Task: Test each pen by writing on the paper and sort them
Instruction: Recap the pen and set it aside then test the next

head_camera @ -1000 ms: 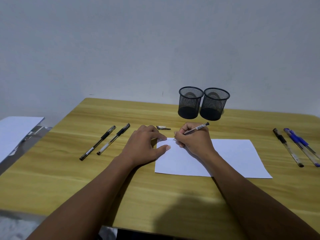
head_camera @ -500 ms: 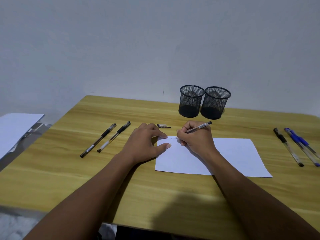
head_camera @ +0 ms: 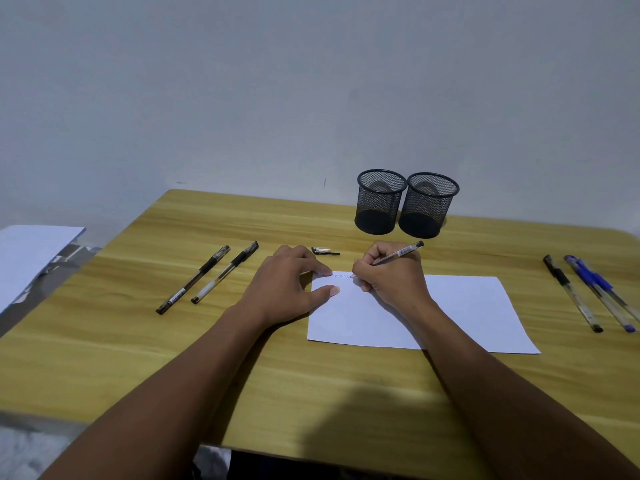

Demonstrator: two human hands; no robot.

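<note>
While I watch from the head camera, I log: paper sheet (head_camera: 450,313) mid-table (head_camera: 138,358). Right hand (head_camera: 391,275), fingers clamped on a clear pen (head_camera: 401,252), tip at the sheet's eleven o'clock corner. Left hand (head_camera: 287,289), fingers loosely apart, pressing the nine o'clock edge. Pen cap (head_camera: 325,251) and two mesh cups (head_camera: 380,202) at twelve; two black pens (head_camera: 192,280) at nine; one black pen (head_camera: 562,280) and two blue pens (head_camera: 594,277) at three.

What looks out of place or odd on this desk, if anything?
Nothing is spilled or broken. The one stray item is a small pen cap lying alone on the table just beyond the paper. It probably belongs to the pen that the right hand grips, tip down on the sheet.
</note>
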